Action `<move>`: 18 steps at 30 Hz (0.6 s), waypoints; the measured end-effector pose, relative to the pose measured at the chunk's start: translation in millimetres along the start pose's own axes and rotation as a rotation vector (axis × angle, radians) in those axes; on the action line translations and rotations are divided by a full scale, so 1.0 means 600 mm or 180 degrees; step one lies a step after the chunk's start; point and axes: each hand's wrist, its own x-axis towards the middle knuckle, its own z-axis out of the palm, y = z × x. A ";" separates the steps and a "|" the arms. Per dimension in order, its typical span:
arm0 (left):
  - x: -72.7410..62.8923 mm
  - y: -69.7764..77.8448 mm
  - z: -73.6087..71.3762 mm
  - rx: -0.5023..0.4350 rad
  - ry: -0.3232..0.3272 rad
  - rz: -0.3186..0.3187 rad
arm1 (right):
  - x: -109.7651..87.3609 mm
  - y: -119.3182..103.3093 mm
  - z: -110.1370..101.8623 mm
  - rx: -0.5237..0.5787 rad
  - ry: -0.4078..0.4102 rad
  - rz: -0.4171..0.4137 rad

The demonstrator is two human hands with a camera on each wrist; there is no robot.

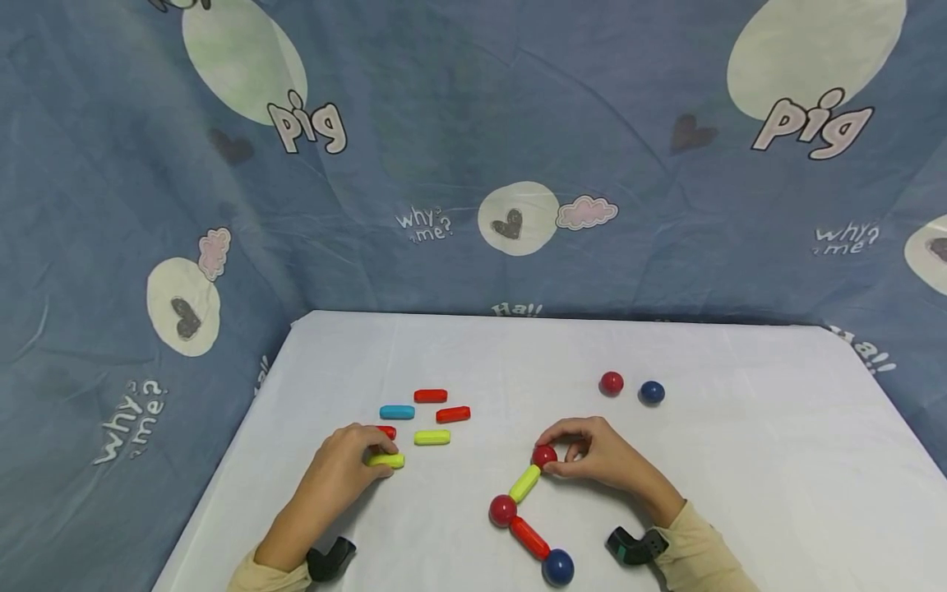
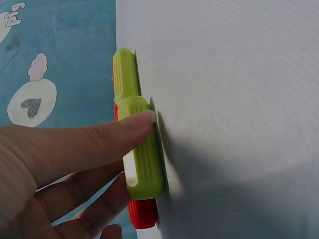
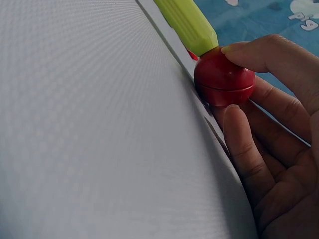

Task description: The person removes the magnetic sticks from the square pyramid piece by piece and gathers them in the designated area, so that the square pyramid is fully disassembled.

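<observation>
My left hand (image 1: 342, 462) pinches a yellow-green rod (image 2: 147, 172) between thumb and fingers, low over the white table. My right hand (image 1: 605, 457) holds a red ball (image 3: 223, 79) by thumb and fingertips. That ball is the upper end of a joined chain: a yellow-green rod (image 1: 524, 483) runs from it to a second red ball (image 1: 502, 511), then a red rod (image 1: 529, 538) leads to a dark blue ball (image 1: 558, 567). Beside the left fingers lies another red rod (image 1: 388, 431), partly hidden by them.
Past the left hand lie a blue rod (image 1: 396, 412), two red rods (image 1: 431, 396) and a yellow-green rod (image 1: 432, 437). A loose red ball (image 1: 611, 383) and a loose blue ball (image 1: 652, 393) sit beyond the right hand. A printed blue cloth (image 1: 444, 271) hangs behind the table (image 1: 777, 444).
</observation>
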 end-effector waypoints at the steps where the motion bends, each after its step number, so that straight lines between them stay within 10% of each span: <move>1: -0.001 0.001 -0.001 0.0001 -0.0001 -0.0016 | 0.000 0.000 0.000 0.0006 0.0000 0.0001; 10: -0.005 0.043 0.010 -0.0397 0.0198 0.0309 | 0.000 0.000 -0.001 0.0019 0.0005 -0.0031; 18: 0.018 0.122 0.066 -0.0803 -0.0475 0.0712 | 0.001 0.001 0.000 0.0045 -0.0004 -0.0061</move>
